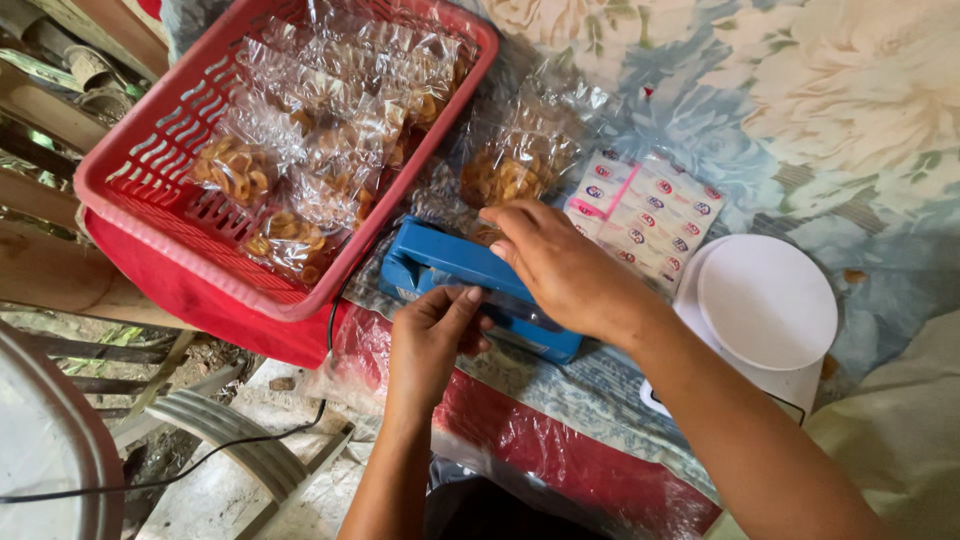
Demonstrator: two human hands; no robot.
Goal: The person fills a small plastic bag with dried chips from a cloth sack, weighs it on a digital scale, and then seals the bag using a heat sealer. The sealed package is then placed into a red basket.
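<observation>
- At the far left, the curved pale rim of a round grey object [40,440] cuts into view, with a thin black cord [200,462] trailing across the ground beside it.
- A red slotted plastic basket [140,190] sits on a red cloth, holding several clear plastic bags of golden ring-shaped fried snacks [300,130].
- Just right of the basket lies a blue plastic hand-press bag sealer [450,265], its long arm running down toward the right.
- The left hand [430,340] is at the sealer's near edge, fingers curled and pinched together on a piece of clear plastic at the sealing bar; I cannot tell exactly how much it grips.
- The right hand [555,265] lies palm down on top of the sealer's arm, fingers bent over it, pressing on it rather than closed round it.
- Behind the right hand, another clear bag of the same snacks [515,160] rests on the blue floral cloth [800,90].
- Next to it is a flat sheet of small white sachets with red and blue marks [650,215].
- Further right stands a white kitchen scale with a round platform [765,300], touching the sachet sheet's corner.
</observation>
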